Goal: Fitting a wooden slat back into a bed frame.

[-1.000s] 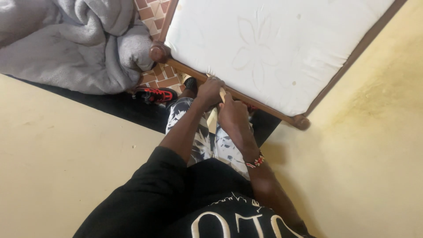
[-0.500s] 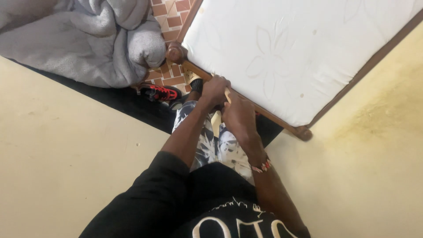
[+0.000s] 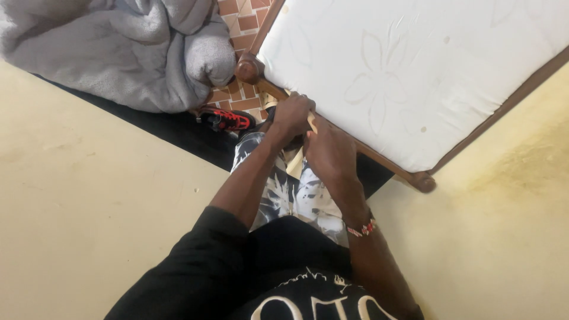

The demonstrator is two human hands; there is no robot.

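Note:
My left hand (image 3: 292, 115) and my right hand (image 3: 329, 149) are close together at the near edge of a white mattress (image 3: 415, 71) with an embossed flower pattern. Both are closed around a pale cream strip (image 3: 294, 161) that hangs down between them in front of my patterned shorts. The mattress lies in a dark wooden bed frame (image 3: 379, 159) with rounded corner posts. A beaded bracelet (image 3: 361, 228) is on my right wrist. What the strip is I cannot tell; the fingers hide most of it.
A heaped grey blanket (image 3: 118, 53) lies at the upper left on a brick-patterned tiled floor (image 3: 240, 24). A red and black shoe (image 3: 228, 120) sits below it. Cream-yellow walls (image 3: 89, 207) stand on both sides.
The view has shifted so the bed and blanket sit further right and up in the frame. Both hands remain together at the mattress edge on the pale strip.

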